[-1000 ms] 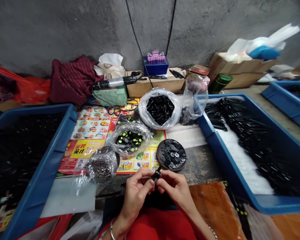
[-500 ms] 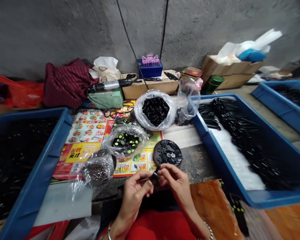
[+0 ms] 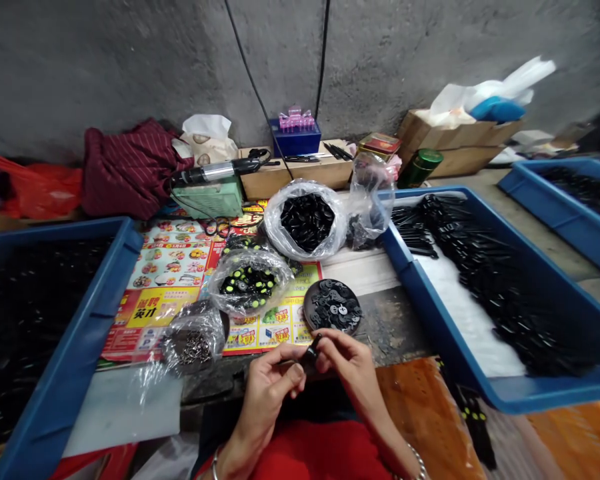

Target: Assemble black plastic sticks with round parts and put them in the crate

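Between my fingertips, low in the middle of the head view, is a small black plastic piece, partly hidden by the fingers. My left hand pinches it from the left, thumb and forefinger closed around it. My right hand grips its other side with bent fingers. Just beyond my hands sits a round black dish heaped with flat dark pieces. Left of that, a plastic-lined bowl holds black parts with yellow-green dots. A plastic-wrapped container of small metal screws or rivets stands nearer left.
A bag of glossy black parts stands behind. Blue trays flank me: one at left, one at right with rows of black parts. An electric screwdriver lies on a green box near the wall.
My hands stay together at nearly the same place, and the black piece between them has turned slightly. The whole view has shifted a little.
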The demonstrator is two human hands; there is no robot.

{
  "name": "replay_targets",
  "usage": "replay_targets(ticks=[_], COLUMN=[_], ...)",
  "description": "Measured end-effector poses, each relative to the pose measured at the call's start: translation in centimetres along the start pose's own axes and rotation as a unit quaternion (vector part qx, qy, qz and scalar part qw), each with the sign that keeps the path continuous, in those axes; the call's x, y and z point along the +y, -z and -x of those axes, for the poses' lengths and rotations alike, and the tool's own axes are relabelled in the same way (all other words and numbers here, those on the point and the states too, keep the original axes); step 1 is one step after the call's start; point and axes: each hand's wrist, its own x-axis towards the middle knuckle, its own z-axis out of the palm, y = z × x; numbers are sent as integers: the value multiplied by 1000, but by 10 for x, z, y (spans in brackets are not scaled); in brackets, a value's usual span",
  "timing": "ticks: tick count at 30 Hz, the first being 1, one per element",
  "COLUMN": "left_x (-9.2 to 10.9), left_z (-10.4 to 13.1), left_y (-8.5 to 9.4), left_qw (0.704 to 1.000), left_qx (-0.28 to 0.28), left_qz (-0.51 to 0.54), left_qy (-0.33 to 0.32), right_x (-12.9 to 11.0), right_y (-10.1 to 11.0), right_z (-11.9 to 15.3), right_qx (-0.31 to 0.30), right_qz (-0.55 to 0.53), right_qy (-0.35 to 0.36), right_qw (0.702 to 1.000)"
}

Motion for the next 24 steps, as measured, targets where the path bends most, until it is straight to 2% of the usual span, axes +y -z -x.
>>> replay_targets(ticks=[1, 4, 8, 12, 15, 19, 24], left_x=[0, 0, -1, -2, -1, 0, 0], left_z=[0, 0, 0, -1, -1, -1, -2], left_y=[0, 0, 0, -1, -2, -2, -1], left_qw=[1000, 1000, 1000, 1000, 1000, 1000, 999], left_qx=[-2, -6, -4, 0, -1, 0, -2], left_qz=[-2, -6, -8, -9, -14, -22, -37], left_qy=[-1, 2, 4, 7, -1, -8, -11], right_x=[0, 0, 1, 3, 4, 6, 7], right_y=[0, 1, 4, 7, 8, 9, 10], right_z=[0, 0, -1, 0, 1, 0, 0], right_qx=[4, -36, -6, -54, -19, -70, -31], right_qz=[1, 15, 7, 43, 23, 51, 31], right_qy=[3, 11, 2, 6, -5, 7, -3], right_qw=[1000, 999, 1000, 998, 1000, 996, 999])
